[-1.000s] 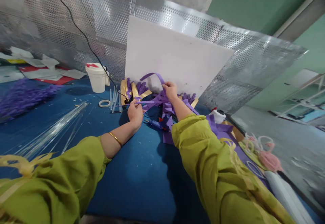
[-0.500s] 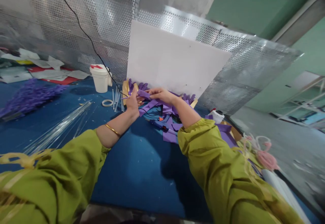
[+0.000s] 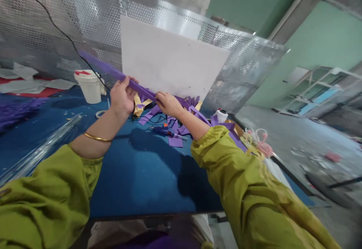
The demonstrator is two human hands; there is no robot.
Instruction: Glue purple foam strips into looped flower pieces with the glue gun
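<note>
A long purple strip (image 3: 106, 67), which looks like paper or thin foam, slants across in front of the white board. My left hand (image 3: 123, 95), palm turned up, has its thumb and fingers closed on the strip's middle. Farther along, at the strip's lower right part, my right hand (image 3: 169, 103) pinches it. Below my hands lies a blue glue gun (image 3: 162, 130) with an orange trigger and a clear stick at its back end. Purple scraps (image 3: 175, 140) are heaped around and behind it. Yellow pieces (image 3: 138, 106) stand just right of my left hand.
On the left are a white bucket (image 3: 89, 89), a tape roll (image 3: 100, 114), clear sticks (image 3: 48, 141) and purple sprigs (image 3: 18, 113). A white board (image 3: 172, 58) leans against the perforated metal sheet. A black cable (image 3: 60, 30) hangs down. Pink cord (image 3: 264, 148) lies at the right edge.
My left hand has moved up and left with the strip, whose long free end now reaches toward the upper left. My right hand still pinches it. The view has swung right.
</note>
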